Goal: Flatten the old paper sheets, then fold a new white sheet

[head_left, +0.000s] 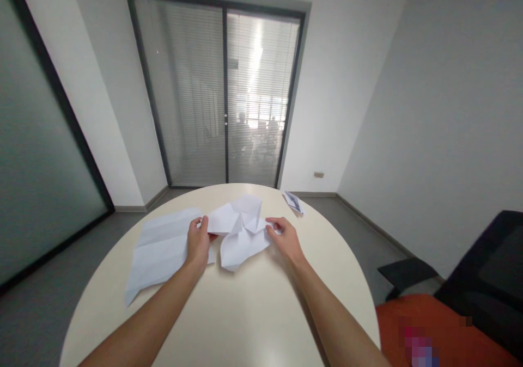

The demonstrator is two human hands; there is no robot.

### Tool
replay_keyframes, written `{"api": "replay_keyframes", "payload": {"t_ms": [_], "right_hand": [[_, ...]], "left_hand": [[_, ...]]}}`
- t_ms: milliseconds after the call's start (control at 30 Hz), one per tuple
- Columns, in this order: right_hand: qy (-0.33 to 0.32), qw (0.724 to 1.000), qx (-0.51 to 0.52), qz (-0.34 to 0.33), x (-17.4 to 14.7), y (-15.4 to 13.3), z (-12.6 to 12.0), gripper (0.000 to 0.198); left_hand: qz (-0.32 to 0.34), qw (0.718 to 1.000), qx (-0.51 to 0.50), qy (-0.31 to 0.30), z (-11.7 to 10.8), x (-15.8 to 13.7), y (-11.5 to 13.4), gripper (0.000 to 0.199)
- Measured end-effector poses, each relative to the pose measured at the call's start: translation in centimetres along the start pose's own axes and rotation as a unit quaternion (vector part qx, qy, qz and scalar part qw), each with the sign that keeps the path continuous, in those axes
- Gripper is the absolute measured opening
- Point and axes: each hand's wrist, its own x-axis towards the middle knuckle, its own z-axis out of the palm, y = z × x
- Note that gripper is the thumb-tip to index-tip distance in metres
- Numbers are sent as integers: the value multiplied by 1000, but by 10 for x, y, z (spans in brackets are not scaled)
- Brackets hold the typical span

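A white folded sheet of paper [241,231], creased into several flaps, spans the gap between my two hands over the table. My left hand [198,243] pinches its left corner between thumb and fingers. On the opposite side, my right hand [284,236] grips the right tip with thumb and forefinger. One flap stands up at the back and another spreads toward me. Beneath and left of my left hand lies a second white sheet of paper [159,247], with fold lines across it; my left hand and forearm cover part of its right side.
The round cream table [245,323] carries a small folded paper piece with dark print [294,203] near its far right edge. An orange-seated chair [441,323] with a black armrest stands at the right. Glass doors with blinds [224,95] are beyond the table.
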Motion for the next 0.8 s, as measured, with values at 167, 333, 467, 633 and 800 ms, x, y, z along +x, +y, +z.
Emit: {"api": "replay_keyframes", "payload": {"t_ms": [167, 333, 467, 633, 800], "right_hand": [[-36, 999, -37, -18, -2, 5, 4, 36], [-7, 999, -50, -1, -1, 5, 3, 34], [29, 1000, 3, 1, 0, 2, 0, 34], [-25, 995, 67, 62, -3, -4, 0, 36], [-55, 992, 47, 101, 0, -10, -12, 36]], "left_hand": [[-20, 999, -29, -3, 2, -1, 5, 27], [-23, 999, -34, -12, 2, -2, 7, 32], [7, 1000, 26, 16, -1, -1, 5, 36], [16, 998, 54, 41, -5, 4, 5, 36], [23, 995, 55, 73, -10, 14, 7, 38]]}}
